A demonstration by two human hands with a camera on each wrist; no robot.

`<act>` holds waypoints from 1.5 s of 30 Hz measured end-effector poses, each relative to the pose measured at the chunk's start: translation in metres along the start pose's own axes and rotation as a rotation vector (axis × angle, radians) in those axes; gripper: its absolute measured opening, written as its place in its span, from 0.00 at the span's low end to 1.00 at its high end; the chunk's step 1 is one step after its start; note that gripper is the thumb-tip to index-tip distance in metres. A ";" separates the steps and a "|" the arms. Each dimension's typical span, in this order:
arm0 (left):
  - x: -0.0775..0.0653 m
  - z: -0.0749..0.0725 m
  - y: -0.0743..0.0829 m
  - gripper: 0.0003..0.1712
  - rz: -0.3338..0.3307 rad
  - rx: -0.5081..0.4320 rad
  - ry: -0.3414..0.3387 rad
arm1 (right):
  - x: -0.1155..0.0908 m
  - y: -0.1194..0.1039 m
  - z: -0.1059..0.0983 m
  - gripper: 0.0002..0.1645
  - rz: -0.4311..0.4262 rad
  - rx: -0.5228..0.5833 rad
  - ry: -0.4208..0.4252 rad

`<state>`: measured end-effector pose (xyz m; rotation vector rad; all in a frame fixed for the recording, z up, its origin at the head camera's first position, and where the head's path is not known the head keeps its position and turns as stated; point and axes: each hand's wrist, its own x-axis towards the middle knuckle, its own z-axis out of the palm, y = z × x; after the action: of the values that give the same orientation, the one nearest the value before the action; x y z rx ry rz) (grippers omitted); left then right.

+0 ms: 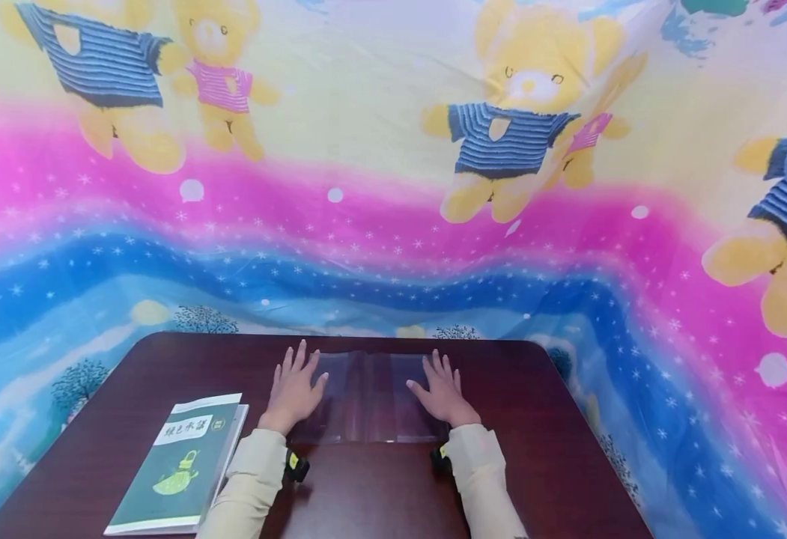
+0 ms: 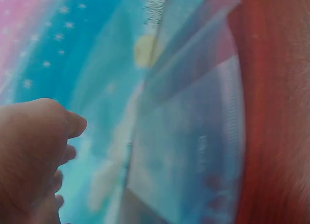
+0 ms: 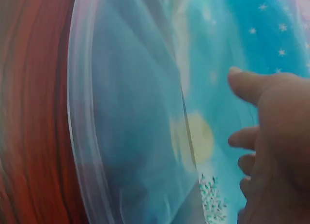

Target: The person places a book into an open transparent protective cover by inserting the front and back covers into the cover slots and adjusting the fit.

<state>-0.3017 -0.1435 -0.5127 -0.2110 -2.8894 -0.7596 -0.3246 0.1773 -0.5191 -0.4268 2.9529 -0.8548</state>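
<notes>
A clear plastic book cover lies spread out on the dark table, with a fold running down its middle. My left hand is over its left side, fingers straight and spread, thumb pointing inward. Over the right side is my right hand, held the same way. In the left wrist view the sheet shines with reflections beside the left hand. The right wrist view has the cover's near edge curving past, with the right hand at the right. Neither hand grips anything.
A green book with a yellow-green picture lies to the left of my left forearm. The brown table has rounded far corners. Behind and around it hangs a curtain printed with teddy bears.
</notes>
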 end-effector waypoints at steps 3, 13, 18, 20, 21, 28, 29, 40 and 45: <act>-0.006 -0.016 -0.006 0.33 0.028 -0.008 0.043 | 0.004 -0.006 0.003 0.45 -0.050 0.095 -0.023; -0.050 -0.076 -0.038 0.25 -0.008 -0.141 0.179 | 0.014 -0.058 0.035 0.40 -0.227 0.304 -0.060; -0.073 -0.092 -0.067 0.23 -0.026 -0.168 0.241 | 0.014 -0.096 0.066 0.37 -0.294 0.347 -0.094; -0.084 -0.098 -0.078 0.22 -0.040 -0.164 0.269 | 0.012 -0.112 0.076 0.36 -0.314 0.367 -0.112; -0.089 -0.101 -0.083 0.22 -0.050 -0.157 0.280 | 0.011 -0.120 0.081 0.36 -0.332 0.370 -0.113; -0.112 -0.111 -0.117 0.25 -0.209 -0.114 0.248 | -0.001 -0.159 0.114 0.34 -0.453 0.349 -0.128; -0.114 -0.112 -0.122 0.26 -0.239 -0.105 0.237 | -0.003 -0.164 0.119 0.34 -0.454 0.369 -0.147; -0.140 -0.119 -0.164 0.33 -0.444 -0.044 0.091 | -0.027 -0.209 0.162 0.40 -0.345 0.591 -0.202; -0.150 -0.116 -0.171 0.35 -0.488 -0.052 0.031 | -0.035 -0.222 0.168 0.42 -0.254 0.600 -0.164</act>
<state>-0.1723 -0.3631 -0.5205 0.5141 -2.9190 -0.8941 -0.2162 -0.0805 -0.5456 -0.7835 2.3594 -1.5703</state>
